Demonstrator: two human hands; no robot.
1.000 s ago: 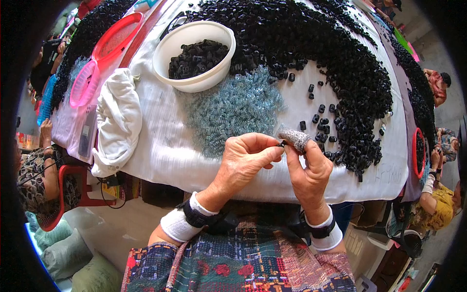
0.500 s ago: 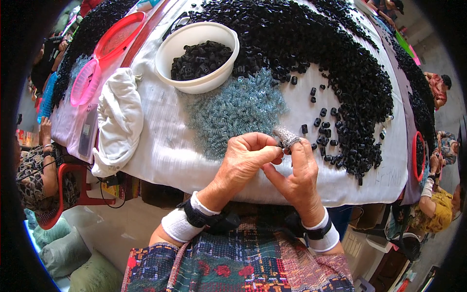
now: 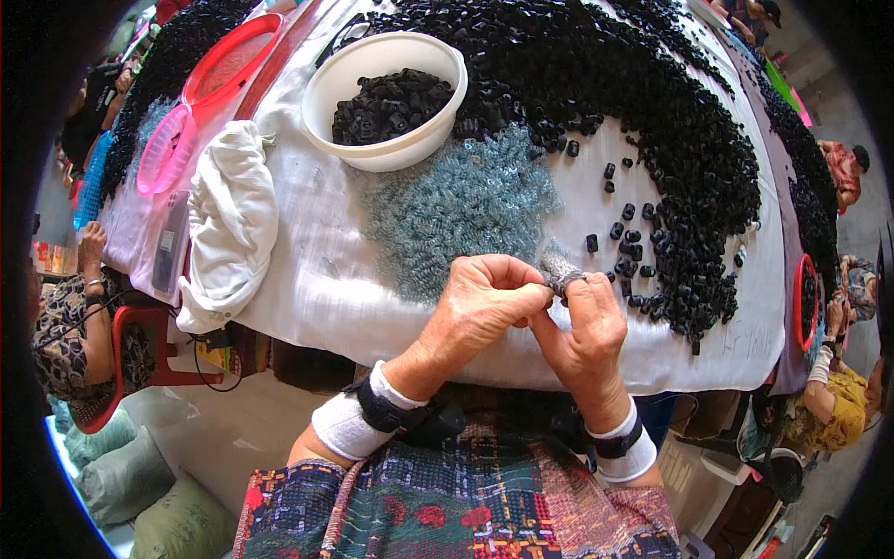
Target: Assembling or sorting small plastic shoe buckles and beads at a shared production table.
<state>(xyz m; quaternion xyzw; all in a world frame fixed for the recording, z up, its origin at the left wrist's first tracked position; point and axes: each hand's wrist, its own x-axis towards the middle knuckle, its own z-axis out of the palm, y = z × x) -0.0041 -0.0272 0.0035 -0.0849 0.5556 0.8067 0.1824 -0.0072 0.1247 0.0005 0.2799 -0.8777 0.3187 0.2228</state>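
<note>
1. Landmark: the white, round plastic bowl; it stands upright on the white fabric table cover and holds a mound of small black parts.
2. Left hand: on the wearer's side of the bowl, toward its right; thumb and forefinger are narrowed to a pinch; whether a piece sits between them cannot be told.
3. Right hand: farther right of the bowl; thumb and forefinger bend toward the left fingertips, the forefinger in a grey, knitted-looking sleeve; its grip is hidden.
4. Stock: pale blue, coil-shaped springs lie heaped just nearside and right of the bowl; loose black cylinders lie scattered farther right.
5. Slip hazard: uneven fingertip pressure could eject any small piece held; the sleeve may dull touch and contribute.
6. Mixing hazard: a dropped piece could vanish among the springs, because the hands work near that heap's edge.
7. Snag hazard: the sleeve's rough weave could catch a spring's end; interlocked coils could then drag together.
</note>
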